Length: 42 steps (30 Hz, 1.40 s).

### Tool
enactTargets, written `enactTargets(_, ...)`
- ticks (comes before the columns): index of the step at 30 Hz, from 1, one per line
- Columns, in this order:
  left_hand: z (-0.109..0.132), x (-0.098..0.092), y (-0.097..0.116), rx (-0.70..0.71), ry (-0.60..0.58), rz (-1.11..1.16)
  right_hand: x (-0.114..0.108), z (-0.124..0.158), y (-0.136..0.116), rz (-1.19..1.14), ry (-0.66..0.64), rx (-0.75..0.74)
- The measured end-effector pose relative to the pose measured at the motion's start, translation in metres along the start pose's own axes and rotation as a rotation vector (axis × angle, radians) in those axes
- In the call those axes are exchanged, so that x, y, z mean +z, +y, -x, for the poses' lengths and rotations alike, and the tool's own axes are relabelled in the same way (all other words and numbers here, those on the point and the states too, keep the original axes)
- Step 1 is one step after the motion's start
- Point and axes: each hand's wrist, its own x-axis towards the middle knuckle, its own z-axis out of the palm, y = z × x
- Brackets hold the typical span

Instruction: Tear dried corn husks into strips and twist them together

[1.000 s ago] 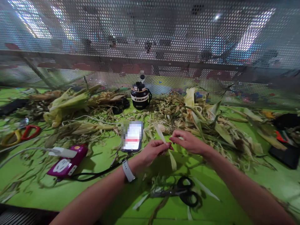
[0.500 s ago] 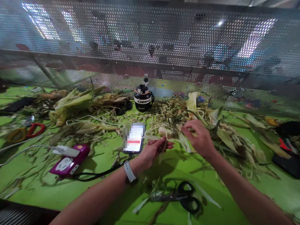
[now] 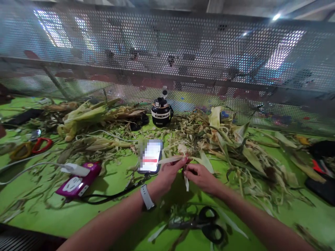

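Observation:
My left hand (image 3: 170,173), with a pale watch strap at its wrist, pinches strips of corn husk (image 3: 186,183) over the green table. Close against it on the right, my right hand (image 3: 200,177) has its fingers closed at the same husk strips; its fingertips partly cover them. One pale strip sticks out to the left and another hangs down. Just behind the hands lies a phone (image 3: 151,156) with a lit screen. Black-handled scissors (image 3: 200,223) lie in front, among husk scraps.
Husk piles (image 3: 243,150) cover the right and back left. A black mug (image 3: 161,113) stands by the perforated metal screen (image 3: 167,59). At left are a purple power strip (image 3: 78,179), cables and red-handled scissors (image 3: 42,145).
My right hand has come in from the right and down to meet my left hand at the husk strips. The view has shifted slightly.

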Motion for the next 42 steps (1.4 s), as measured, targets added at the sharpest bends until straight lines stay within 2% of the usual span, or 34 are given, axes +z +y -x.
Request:
enactTargets(3, 0.001, 0.001, 0.007, 0.012, -0.031, -0.006, -0.009, 0.003, -0.007, -0.007, -0.119, -0.021)
enactTargets(8, 0.003, 0.002, 0.013, -0.067, 0.034, 0.064, -0.026, 0.003, -0.008, 0.011, -0.29, -0.023)
enactTargets(11, 0.001, 0.002, 0.014, -0.078, 0.021, 0.11, -0.029, 0.003, -0.006, 0.032, -0.322, -0.029)
enactTargets(13, 0.0, 0.001, 0.017, -0.069, 0.006, 0.128, -0.029, 0.006, -0.009, 0.087, -0.294, -0.027)
enactTargets(15, 0.0, 0.001, 0.021, -0.067, -0.022, 0.133, -0.03, 0.01, -0.015, 0.185, -0.165, -0.038)
enactTargets(19, 0.001, 0.0, 0.021, -0.128, -0.097, 0.09, -0.035, 0.015, -0.022, 0.488, 0.355, -0.221)
enactTargets(21, 0.001, -0.001, 0.017, -0.154, -0.104, 0.084, -0.036, 0.013, -0.018, 0.671, 0.525, -0.311)
enactTargets(23, 0.0, -0.003, 0.013, -0.15, -0.105, 0.107, -0.037, 0.009, -0.01, 0.797, 0.52, -0.346)
enactTargets(25, -0.001, -0.004, 0.011, -0.155, -0.12, 0.148, -0.038, 0.006, -0.003, 0.829, 0.438, -0.354)
enactTargets(26, -0.002, -0.004, 0.011, -0.161, -0.115, 0.173, -0.038, 0.005, -0.002, 0.827, 0.443, -0.36)
enactTargets(30, -0.007, -0.004, 0.011, -0.109, -0.021, 0.255, -0.038, 0.008, -0.007, 0.821, 0.744, -0.394)
enactTargets(31, -0.008, -0.003, 0.011, -0.08, -0.003, 0.265, -0.035, 0.01, -0.01, 0.814, 0.753, -0.411)
enactTargets(32, -0.008, -0.003, 0.011, -0.057, 0.008, 0.272, -0.032, 0.011, -0.013, 0.796, 0.705, -0.418)
enactTargets(34, -0.008, -0.002, 0.011, -0.044, 0.031, 0.281, -0.023, 0.013, -0.016, 0.724, 0.524, -0.369)
enactTargets(38, -0.005, -0.001, 0.013, -0.082, 0.062, 0.256, -0.008, 0.011, -0.017, 0.448, 0.226, -0.105)
enactTargets(40, -0.004, -0.001, 0.014, -0.067, 0.064, 0.219, -0.007, 0.009, -0.016, 0.277, 0.156, -0.036)
enactTargets(42, -0.005, -0.001, 0.015, -0.045, 0.064, 0.194, -0.009, 0.007, -0.015, 0.13, 0.14, 0.005)
